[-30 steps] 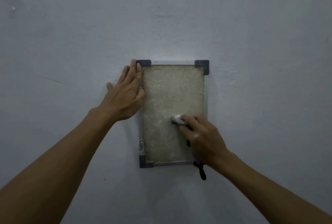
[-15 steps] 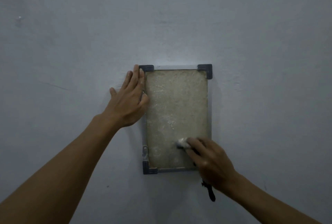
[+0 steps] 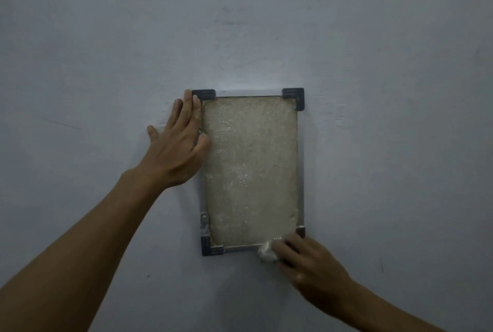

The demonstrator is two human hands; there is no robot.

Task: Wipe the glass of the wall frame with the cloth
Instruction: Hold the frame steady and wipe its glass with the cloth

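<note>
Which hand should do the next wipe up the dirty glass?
The right hand. It grips the cloth at the frame's bottom edge, just below the speckled glass. The left hand lies flat against the frame's left side and holds no cloth.

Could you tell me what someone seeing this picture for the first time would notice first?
The eye goes first to the wall frame, a tall rectangle with dark corner caps, hung mid-wall, its glass speckled and cloudy. The left hand lies flat against the frame's upper left edge, fingers straight. At the lower right corner, the right hand grips a small pale cloth against the bottom rail.
</note>
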